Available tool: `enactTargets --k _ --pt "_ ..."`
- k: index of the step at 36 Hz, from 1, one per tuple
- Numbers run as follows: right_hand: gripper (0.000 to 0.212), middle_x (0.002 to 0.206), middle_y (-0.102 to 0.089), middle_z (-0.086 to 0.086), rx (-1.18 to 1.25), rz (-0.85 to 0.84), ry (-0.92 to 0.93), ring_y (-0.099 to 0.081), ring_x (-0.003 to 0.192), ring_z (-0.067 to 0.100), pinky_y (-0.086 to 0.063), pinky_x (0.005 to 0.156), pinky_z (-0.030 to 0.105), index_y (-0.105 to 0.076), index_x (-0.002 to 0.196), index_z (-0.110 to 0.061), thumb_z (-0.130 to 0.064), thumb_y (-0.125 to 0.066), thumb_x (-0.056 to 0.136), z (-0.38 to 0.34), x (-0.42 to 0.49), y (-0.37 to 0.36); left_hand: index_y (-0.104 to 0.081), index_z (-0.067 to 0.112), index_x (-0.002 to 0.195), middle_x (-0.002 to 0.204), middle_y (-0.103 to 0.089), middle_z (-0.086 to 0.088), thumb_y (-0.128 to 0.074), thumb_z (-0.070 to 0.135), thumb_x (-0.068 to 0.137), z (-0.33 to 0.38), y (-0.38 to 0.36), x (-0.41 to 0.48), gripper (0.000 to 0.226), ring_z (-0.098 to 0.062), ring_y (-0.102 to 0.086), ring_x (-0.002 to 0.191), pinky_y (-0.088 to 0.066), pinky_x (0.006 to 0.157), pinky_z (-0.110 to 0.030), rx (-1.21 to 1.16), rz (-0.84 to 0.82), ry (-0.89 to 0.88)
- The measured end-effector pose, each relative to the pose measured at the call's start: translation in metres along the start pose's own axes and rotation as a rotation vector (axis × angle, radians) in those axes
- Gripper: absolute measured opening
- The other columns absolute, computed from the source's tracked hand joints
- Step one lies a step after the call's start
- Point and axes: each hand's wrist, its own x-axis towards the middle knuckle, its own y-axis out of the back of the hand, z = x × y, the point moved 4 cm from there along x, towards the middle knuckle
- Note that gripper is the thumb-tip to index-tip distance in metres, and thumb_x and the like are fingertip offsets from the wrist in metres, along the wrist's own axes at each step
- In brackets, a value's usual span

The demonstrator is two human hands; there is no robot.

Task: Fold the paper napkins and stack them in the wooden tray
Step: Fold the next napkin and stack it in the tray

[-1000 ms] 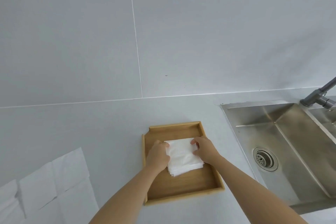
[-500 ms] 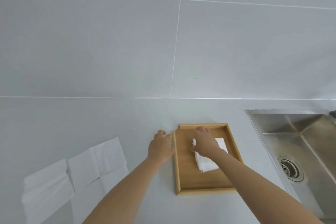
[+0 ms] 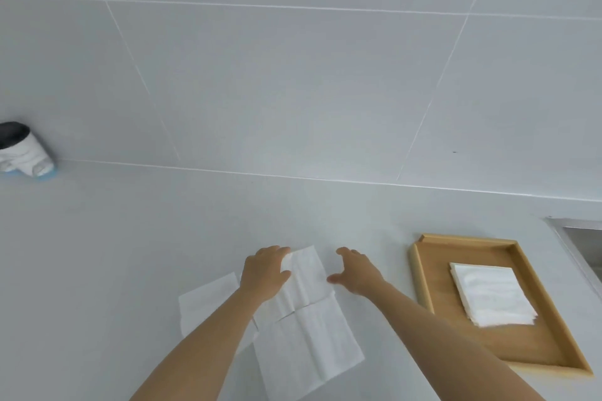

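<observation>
A wooden tray (image 3: 426, 273) lies on the counter at the right, with a stack of folded white napkins (image 3: 488, 295) inside it. An unfolded white napkin (image 3: 309, 329) lies flat on the counter in front of me, and another unfolded napkin (image 3: 208, 303) pokes out from under my left arm. My left hand (image 3: 265, 273) rests on the far left corner of the top napkin, fingers curled at its edge. My right hand (image 3: 356, 270) hovers open just beyond the napkin's right edge, holding nothing.
A steel sink rim (image 3: 573, 228) shows at the right edge behind the tray. A white and dark object (image 3: 22, 153) sits at the far left against the tiled wall. The counter is pale grey.
Both hands left the folded stack in the tray and moved left to the unfolded napkins. The view swung left, so the tray now sits at the right.
</observation>
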Motion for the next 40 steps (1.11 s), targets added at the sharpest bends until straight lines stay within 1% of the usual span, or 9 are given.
enactTargets --k 15,19,21,24,26,28,34,37,40 --pt "0.052 0.128 -0.051 0.007 0.004 0.081 -0.249 -0.045 0.121 0.024 -0.042 0.092 0.032 -0.039 0.129 -0.011 -0.033 -0.061 0.087 -0.027 0.016 -0.033 -0.023 0.023 0.146 0.154 -0.03 -0.002 -0.038 0.017 0.099 -0.012 -0.001 0.049 0.05 -0.023 -0.032 0.139 -0.029 0.113 -0.037 0.201 -0.148 -0.356" --pt "0.037 0.102 -0.049 0.004 0.003 0.094 -0.331 -0.046 0.118 0.025 -0.035 0.08 0.029 -0.043 0.108 -0.011 -0.032 -0.064 0.085 -0.025 0.018 -0.035 -0.02 0.026 0.147 0.154 -0.029 -0.004 -0.036 0.015 0.1 -0.001 -0.01 0.064 0.051 -0.025 -0.035 0.136 -0.033 0.111 -0.038 0.265 -0.184 -0.455" --pt "0.036 0.095 -0.043 0.003 0.011 0.086 -0.354 -0.047 0.117 0.026 -0.032 0.077 0.028 -0.034 0.095 -0.013 -0.03 -0.064 0.085 -0.027 0.018 -0.037 -0.02 0.028 0.147 0.15 -0.032 -0.007 -0.037 0.012 0.098 0.002 -0.014 0.07 0.054 -0.027 -0.038 0.132 -0.037 0.107 -0.038 0.296 -0.179 -0.494" --pt "0.031 0.097 -0.048 0.004 0.037 0.052 -0.354 -0.048 0.118 0.026 -0.034 0.079 0.029 -0.04 0.101 -0.011 -0.026 -0.063 0.086 -0.03 0.02 -0.039 -0.02 0.031 0.146 0.143 -0.037 -0.009 -0.041 0.005 0.094 0.007 -0.015 0.074 0.062 -0.028 -0.044 0.124 -0.042 0.098 -0.038 0.342 -0.136 -0.542" --pt "0.037 0.111 -0.057 0.006 0.063 0.034 -0.351 -0.049 0.118 0.026 -0.041 0.086 0.032 -0.049 0.115 -0.008 -0.024 -0.065 0.085 -0.032 0.022 -0.04 -0.02 0.033 0.145 0.143 -0.034 -0.011 -0.041 0.002 0.093 0.008 -0.017 0.077 0.064 -0.029 -0.043 0.123 -0.041 0.097 -0.038 0.387 -0.126 -0.587" --pt "0.04 0.121 -0.059 0.008 0.083 0.032 -0.358 -0.05 0.119 0.026 -0.044 0.092 0.033 -0.055 0.117 -0.008 -0.023 -0.067 0.083 -0.03 0.025 -0.041 -0.023 0.034 0.145 0.147 -0.027 -0.013 -0.039 0.003 0.094 0.014 -0.018 0.081 0.061 -0.03 -0.04 0.126 -0.039 0.098 -0.039 0.417 -0.136 -0.644" --pt "0.034 0.124 -0.058 0.009 0.117 0.015 -0.355 -0.05 0.118 0.026 -0.046 0.095 0.034 -0.059 0.116 -0.007 -0.017 -0.066 0.083 -0.027 0.033 -0.043 -0.047 0.02 0.13 0.149 -0.024 -0.014 -0.037 0.0 0.092 0.027 -0.015 0.088 0.044 -0.031 -0.036 0.128 -0.035 0.101 -0.039 0.425 -0.136 -0.688" --pt "0.029 0.121 -0.06 0.01 0.139 0.013 -0.347 -0.057 0.11 0.026 -0.045 0.085 0.032 -0.057 0.116 -0.007 -0.011 -0.057 0.087 -0.026 0.034 -0.042 -0.054 0.012 0.117 0.146 -0.029 -0.015 -0.038 -0.002 0.092 0.029 -0.016 0.091 0.033 -0.031 -0.037 0.127 -0.036 0.099 -0.039 0.425 -0.145 -0.679" --pt "0.016 0.102 -0.056 0.008 0.156 0.03 -0.342 -0.052 0.088 0.022 -0.039 0.072 0.029 -0.054 0.104 -0.008 -0.008 -0.051 0.088 -0.024 0.036 -0.039 -0.057 0.008 0.11 0.133 -0.043 -0.012 -0.042 -0.001 0.091 0.028 -0.017 0.095 0.026 -0.029 -0.043 0.12 -0.037 0.095 -0.038 0.43 -0.154 -0.662"
